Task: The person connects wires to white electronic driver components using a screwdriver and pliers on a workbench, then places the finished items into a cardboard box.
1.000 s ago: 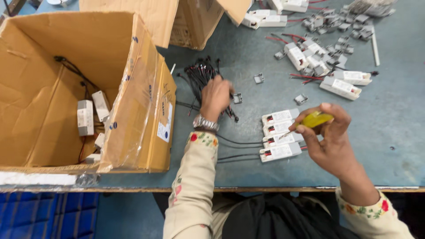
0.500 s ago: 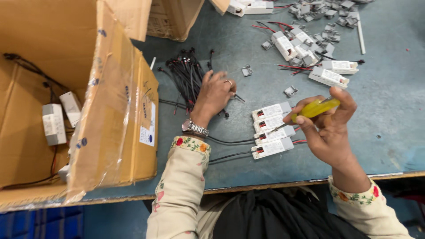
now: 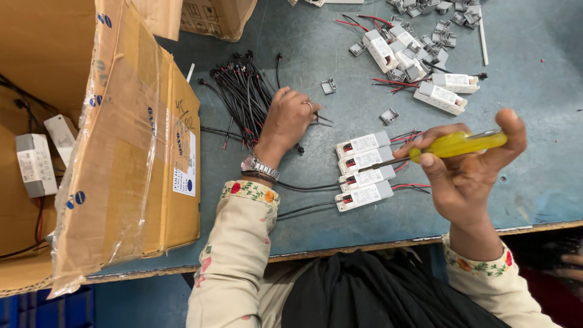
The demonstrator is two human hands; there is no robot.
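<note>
— How are the arms placed?

— Both reach forward from the body, in cream sleeves with flowered cuffs. The left forearm angles up and to the right, a metal watch on the wrist.

— And the left hand (image 3: 293, 115)?

— Palm down, fingers curled and bunched together at the tips, a ring on one finger.

— The right hand (image 3: 467, 167)?

— Raised a little, palm turned towards the person, wrist bent. The thumb points up along the near side and the fingers wrap over the top, closed in a firm grip. The two hands are well apart.
</note>
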